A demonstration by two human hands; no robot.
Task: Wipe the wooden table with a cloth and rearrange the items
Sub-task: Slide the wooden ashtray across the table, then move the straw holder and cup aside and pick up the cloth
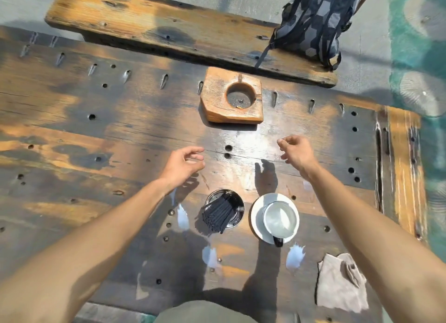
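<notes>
The worn wooden table (120, 134) fills the view. At its far middle stands a wooden block ashtray (231, 97) with a round hollow. My left hand (185, 163) and my right hand (296, 152) hover above the table just short of the ashtray, both empty with fingers loosely curled apart. Nearer to me stand a metal cup of black straws (224, 211) and a cup on a white saucer (275, 217). A crumpled grey cloth (340, 284) lies at the near right, under my right forearm.
A wooden bench (149, 25) runs beyond the table, with a grey patterned backpack (316, 21) standing on its right end. Several wet patches (294, 254) shine on the near part of the table. The table's right edge (403, 168) borders a green floor.
</notes>
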